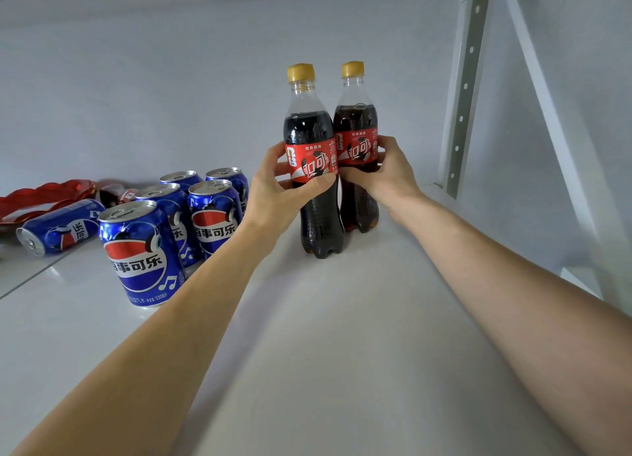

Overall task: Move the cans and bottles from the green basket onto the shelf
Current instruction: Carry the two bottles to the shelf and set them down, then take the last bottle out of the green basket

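My left hand n right hand each squeeze a cola bottle, both upright, touching, on the shelf

White shelf with upright cola bottles, blue cans.

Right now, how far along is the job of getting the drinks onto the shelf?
Well along, it seems. Five blue cans already stand upright on the shelf, and a sixth can lies on its side at the left. In hand: the left hand holds one cola bottle and the right hand the other bottle, both upright with their bases on the shelf. The green basket is out of view, so what remains is unknown.
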